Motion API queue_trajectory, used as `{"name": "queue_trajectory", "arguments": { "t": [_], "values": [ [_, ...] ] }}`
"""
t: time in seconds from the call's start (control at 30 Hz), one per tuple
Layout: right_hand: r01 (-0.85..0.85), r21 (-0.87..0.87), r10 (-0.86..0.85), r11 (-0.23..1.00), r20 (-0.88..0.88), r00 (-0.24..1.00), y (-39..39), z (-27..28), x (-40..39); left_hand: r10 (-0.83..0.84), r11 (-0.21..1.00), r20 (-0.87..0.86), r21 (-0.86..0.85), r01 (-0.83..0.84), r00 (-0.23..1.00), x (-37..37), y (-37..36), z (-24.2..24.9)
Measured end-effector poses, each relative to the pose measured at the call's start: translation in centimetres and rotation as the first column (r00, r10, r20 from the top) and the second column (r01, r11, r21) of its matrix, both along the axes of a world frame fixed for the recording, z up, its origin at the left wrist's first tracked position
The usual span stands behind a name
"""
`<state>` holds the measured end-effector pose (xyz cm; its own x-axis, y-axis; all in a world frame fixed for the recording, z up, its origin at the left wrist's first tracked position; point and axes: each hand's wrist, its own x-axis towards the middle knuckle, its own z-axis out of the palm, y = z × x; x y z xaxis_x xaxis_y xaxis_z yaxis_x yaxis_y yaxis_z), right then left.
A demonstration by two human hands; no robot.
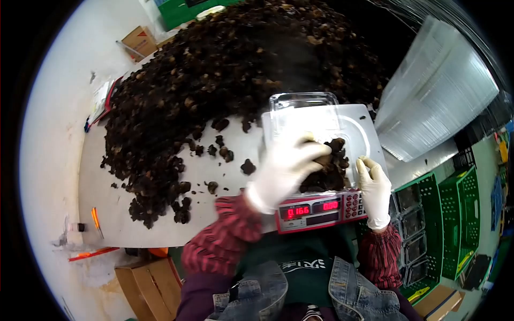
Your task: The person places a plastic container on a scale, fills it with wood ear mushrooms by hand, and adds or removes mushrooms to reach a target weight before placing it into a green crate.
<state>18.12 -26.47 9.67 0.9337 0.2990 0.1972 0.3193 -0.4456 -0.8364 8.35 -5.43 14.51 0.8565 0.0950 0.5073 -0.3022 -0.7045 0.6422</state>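
Observation:
A clear plastic clamshell box (305,99) lies on the kitchen-type scale (369,128), its lid tipped back toward the heap. Dark, wrinkled wood ear mushrooms (334,171) fill part of the box. My left hand (292,166), in a white glove, reaches over the box from the left, its fingers curled round a brownish mushroom piece. At the box's right edge is my right hand (373,187), also gloved, thumb and fingers pinched together; what they hold, if anything, is too small to make out. The red display (298,212) reads 0.166.
A large heap of wood ear mushrooms (214,80) covers the back and left of the table (160,232), with loose pieces in front. At right stands a tall stack of clear plastic boxes (436,91). Green crates (460,214) sit lower right, a cardboard box (150,286) lower left.

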Motion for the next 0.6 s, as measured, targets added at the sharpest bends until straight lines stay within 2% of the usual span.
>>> {"name": "queue_trajectory", "arguments": {
  "t": [0.1,0.17,0.2,0.23,0.27,0.3,0.33,0.37,0.4,0.43,0.47,0.5,0.6],
  "values": [
    [-0.06,-0.087,0.075,0.994,0.177,0.981,0.3,0.9,-0.6,0.008,0.957,-0.146,0.287,0.035,0.989,1.2,-2.4,-2.5],
    [-0.066,-0.077,0.078,0.995,0.161,0.984,-0.1,0.6,-0.5,-0.044,0.982,-0.06,0.18,0.054,0.997,0.8,-2.0,-1.6],
    [-0.057,-0.074,0.066,0.996,0.134,0.989,-0.4,0.3,-0.5,-0.11,0.993,-0.026,0.041,0.111,0.994,0.5,-1.3,-1.0],
    [-0.062,-0.076,0.072,0.995,0.132,0.989,-0.6,0.2,-0.3,-0.065,0.998,0.023,-0.017,0.065,0.998,-0.2,-0.6,-0.5],
    [-0.057,-0.057,0.063,0.997,0.111,0.992,-0.9,-0.1,-0.2,0.03,0.998,0.084,0.056,-0.035,0.996,-0.8,0.8,-0.9],
    [-0.047,-0.037,0.05,0.998,0.089,0.995,-1.2,-0.3,0.0,0.133,0.99,0.153,0.033,-0.139,0.979,-0.9,2.5,-2.2],
    [-0.037,-0.057,0.046,0.998,0.16,0.986,-1.4,-0.7,0.4,-0.005,0.722,0.028,-0.692,0.023,1.0,-1.0,3.4,-1.3],
    [-0.028,-0.056,0.036,0.998,0.161,0.986,-1.4,-0.7,0.4,0.264,0.796,-0.125,-0.532,-0.289,0.956,-1.4,6.2,-4.0],
    [-0.014,-0.035,0.018,0.999,0.12,0.993,-1.4,-0.5,0.4,0.436,0.872,-0.15,-0.175,-0.458,0.887,-2.2,10.1,-7.8],
    [0.004,-0.017,-0.002,1.0,0.077,0.997,-1.5,-0.4,0.3,0.591,0.8,-0.101,0.203,-0.565,0.8,-3.2,13.2,-10.9],
    [-0.009,0.002,0.009,1.0,0.114,0.993,-1.6,-0.6,0.3,0.667,0.727,-0.202,0.387,-0.567,0.717,-4.5,13.9,-12.0],
    [0.035,0.004,-0.035,0.999,0.021,0.999,-1.5,-0.6,0.3,0.742,0.64,-0.273,0.561,-0.525,0.612,-5.9,14.1,-13.1],
    [0.051,-0.018,-0.051,0.999,0.02,0.998,-1.5,-0.5,0.1,0.556,0.822,-0.21,0.279,-0.496,0.804,-7.6,16.3,-16.7]
  ]
}}
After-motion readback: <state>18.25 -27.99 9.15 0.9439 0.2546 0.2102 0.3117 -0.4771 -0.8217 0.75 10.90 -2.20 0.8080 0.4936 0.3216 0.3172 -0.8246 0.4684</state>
